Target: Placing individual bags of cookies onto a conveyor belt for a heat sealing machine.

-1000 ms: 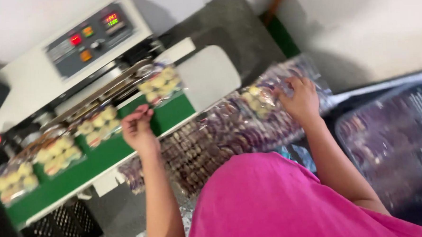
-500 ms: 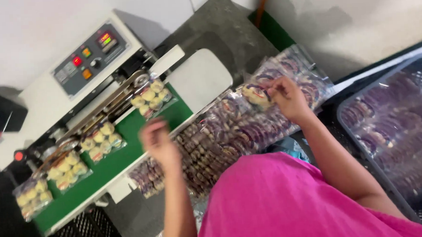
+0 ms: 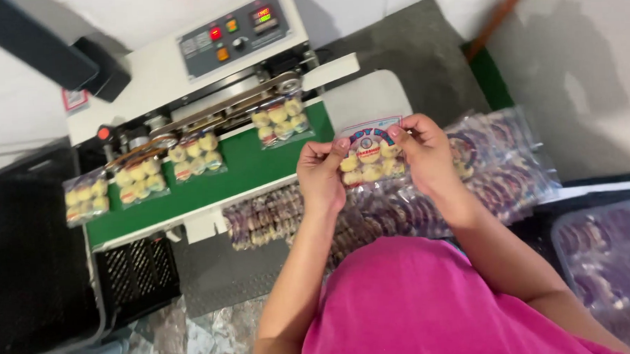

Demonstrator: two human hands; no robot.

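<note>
Nearest, a pile of filled clear cookie bags [image 3: 401,208] lies before the pink shirt [image 3: 434,306]. Above it, the left hand [image 3: 322,173] and right hand [image 3: 423,151] pinch the top corners of one clear bag of pale round cookies [image 3: 369,160] with a blue and red label, held upright between them. Beyond, four similar bags [image 3: 194,155] ride the green conveyor belt [image 3: 237,177] under the sealing machine [image 3: 204,61], whose grey control panel [image 3: 232,35] shows red and orange buttons.

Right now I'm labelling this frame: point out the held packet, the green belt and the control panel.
held packet [image 3: 369,160], head view, on the yellow biscuits at its middle.
green belt [image 3: 240,174], head view, bare stretch between packets.
control panel [image 3: 232,33], head view, grey face among the buttons.
</note>
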